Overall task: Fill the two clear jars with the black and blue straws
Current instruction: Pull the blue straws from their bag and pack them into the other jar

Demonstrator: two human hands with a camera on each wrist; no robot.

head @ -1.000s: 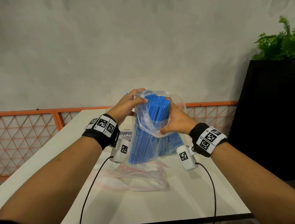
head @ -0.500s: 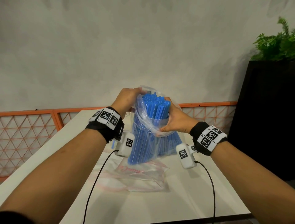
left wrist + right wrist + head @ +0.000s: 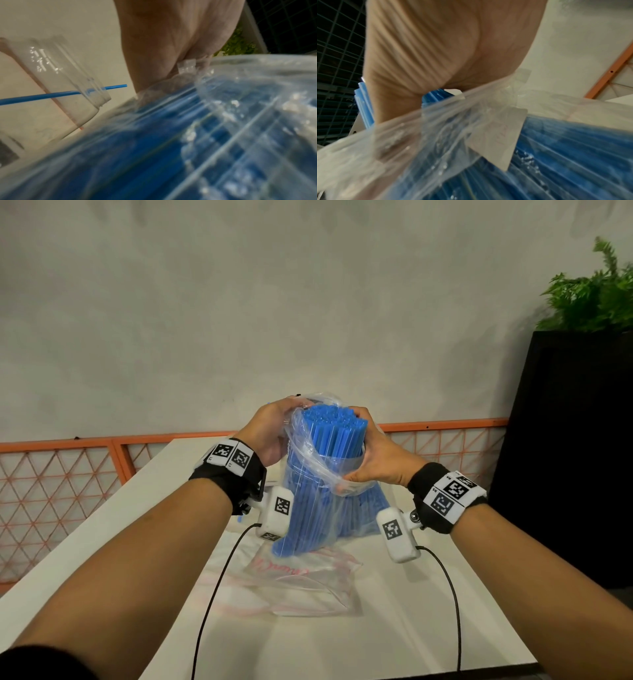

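**Both hands on the blue straw bundle, bag being worked off**

I'm holding the blue straws upright above the white table, 1 tight bundle, open ends up and level with my fingertips. The bundle's lower part is fanning out wider below my palms, bottom ends near the table.

My left hand is curling over the top left edge of the clear plastic bag that's wrapping the bundle, fingers bent round the bag's rim, gripping the film. In the left wrist view my palm is pressing against crinkled film with blue showing through right under it.

My right hand is wrapping the bundle from the right side, thumb pinching a fold of the bag low at the front, fingers going round the back of the straws. In the right wrist view the film is bunching under my palm, straws showing blue through the bag.

Jars: 1 clear jar is sitting just left of my left hand, with 1 loose blue straw crossing it. Can't tell whether that straw is inside the jar or behind it. I can't make out the other jar or any black straws.

Below my wrists, a 2nd, flattened plastic bag with red print is lying on the table.
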